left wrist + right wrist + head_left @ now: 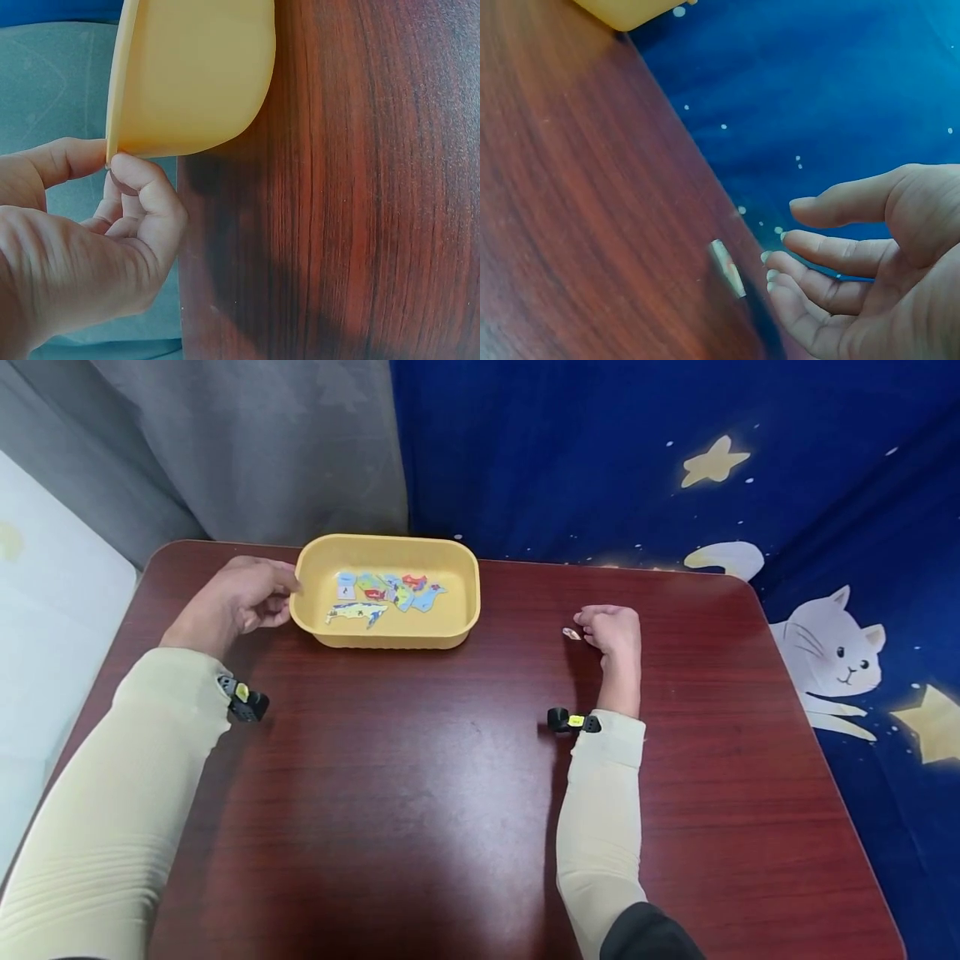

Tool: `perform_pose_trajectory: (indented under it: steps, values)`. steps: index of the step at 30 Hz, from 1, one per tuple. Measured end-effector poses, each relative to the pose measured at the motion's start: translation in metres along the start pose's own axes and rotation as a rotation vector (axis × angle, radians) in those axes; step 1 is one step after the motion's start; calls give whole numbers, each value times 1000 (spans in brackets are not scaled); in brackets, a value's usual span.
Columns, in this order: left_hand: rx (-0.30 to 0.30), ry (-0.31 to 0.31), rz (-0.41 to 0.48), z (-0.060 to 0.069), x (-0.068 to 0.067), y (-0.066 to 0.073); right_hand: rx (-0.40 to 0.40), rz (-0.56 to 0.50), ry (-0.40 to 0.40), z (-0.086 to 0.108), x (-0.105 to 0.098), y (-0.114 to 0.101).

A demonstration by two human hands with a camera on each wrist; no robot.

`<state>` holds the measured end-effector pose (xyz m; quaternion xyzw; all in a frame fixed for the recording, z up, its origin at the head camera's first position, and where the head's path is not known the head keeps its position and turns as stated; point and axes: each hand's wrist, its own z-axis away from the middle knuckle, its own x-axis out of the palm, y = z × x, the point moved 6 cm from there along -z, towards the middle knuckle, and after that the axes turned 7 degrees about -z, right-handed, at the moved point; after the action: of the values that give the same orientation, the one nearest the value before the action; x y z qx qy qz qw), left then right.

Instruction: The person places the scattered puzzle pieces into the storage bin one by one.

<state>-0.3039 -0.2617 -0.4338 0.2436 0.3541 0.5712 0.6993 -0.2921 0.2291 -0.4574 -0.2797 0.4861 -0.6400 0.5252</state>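
Note:
My left hand (258, 596) pinches the left rim of a yellow plastic basin (390, 632) between thumb and forefinger; the left wrist view shows the rim (120, 97) between them. Inside the basin lie several flat, colourful map-like puzzle pieces (357, 612). My right hand (613, 628) hovers close to a small, thin piece (572, 633) on the table. In the right wrist view that small piece (727, 268) lies apart from the fingertips (774, 281), and nothing is between thumb and fingers, which are loosely bent.
The dark red wooden table (405, 760) reaches back to a grey curtain (300, 452) and a blue curtain (570, 460) printed with stars and a cat. A white surface (52, 593) stands at the left. The basin sits near the table's back edge.

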Motion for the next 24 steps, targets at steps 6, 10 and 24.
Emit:
perform_pose_trajectory:
  steps: [6, 10, 24]
  values:
    - [-1, -5, 7, 2, -1, 0, 5, 162, -20, -4, 6, 5]
    - [1, -3, 2, 2, -1, 0, -39, 361, 20, -5, 10, 5]
    - [-9, 32, -37, -1, -1, 0, -127, 727, 17, -1, 28, -2]
